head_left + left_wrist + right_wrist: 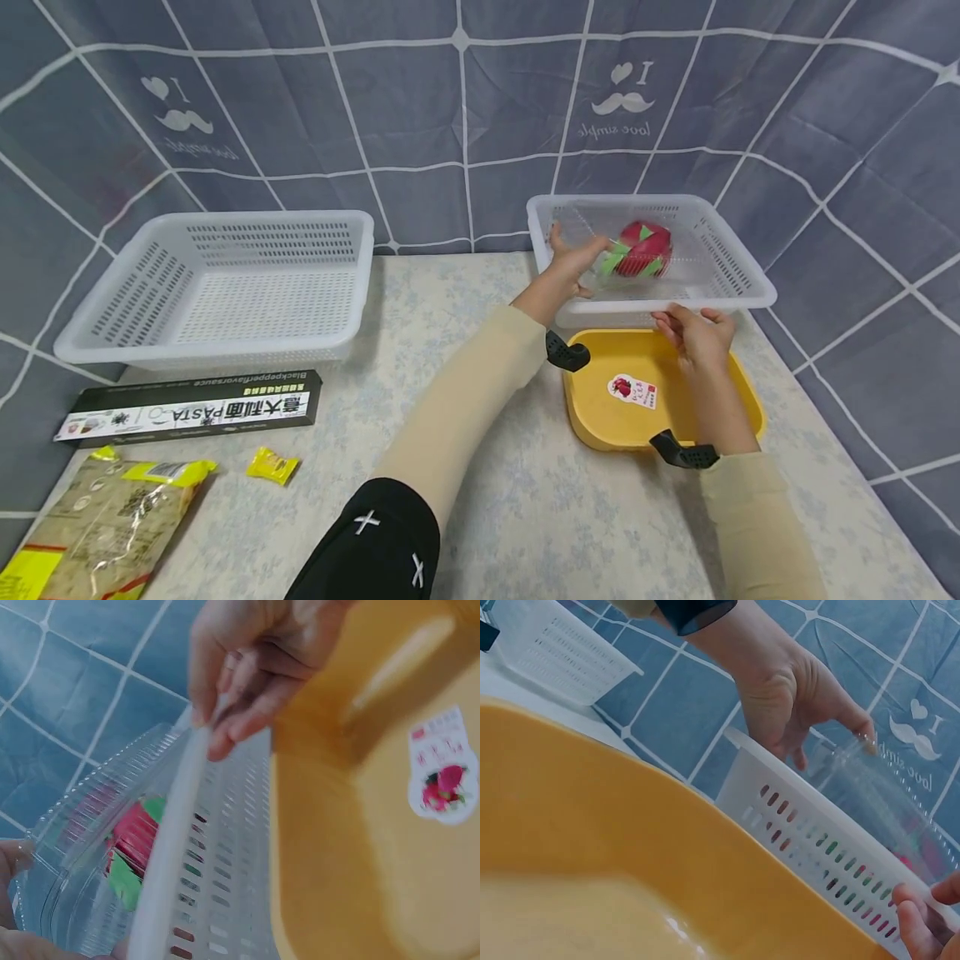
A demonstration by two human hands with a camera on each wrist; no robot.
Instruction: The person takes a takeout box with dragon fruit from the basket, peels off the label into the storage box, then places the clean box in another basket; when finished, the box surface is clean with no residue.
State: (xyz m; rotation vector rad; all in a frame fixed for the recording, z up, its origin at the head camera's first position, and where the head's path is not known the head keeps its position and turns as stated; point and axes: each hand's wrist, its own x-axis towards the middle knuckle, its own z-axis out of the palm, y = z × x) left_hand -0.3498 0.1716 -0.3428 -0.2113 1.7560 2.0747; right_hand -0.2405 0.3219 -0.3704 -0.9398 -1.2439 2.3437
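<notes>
My left hand (566, 265) holds one end of a clear plastic clamshell box (82, 847), its fingers and thumb spread around the edge. The box sits tilted inside the right white basket (738, 279). A red dragon fruit (648, 250) with green tips shows through the clear plastic. At the basket's front rim, my right hand (701, 333) pinches the edge, thumb above and fingers on the outer side. Just below that hand stands a yellow tub (600, 417) with a dragon fruit sticker (632, 391) on it.
Another white basket (345, 321) stands at the back left. In front of it lie a black pasta box (187, 406), a small yellow packet (272, 466) and a larger clear-and-yellow food bag (112, 525). A tiled-pattern curtain (420, 125) hangs behind and at both sides.
</notes>
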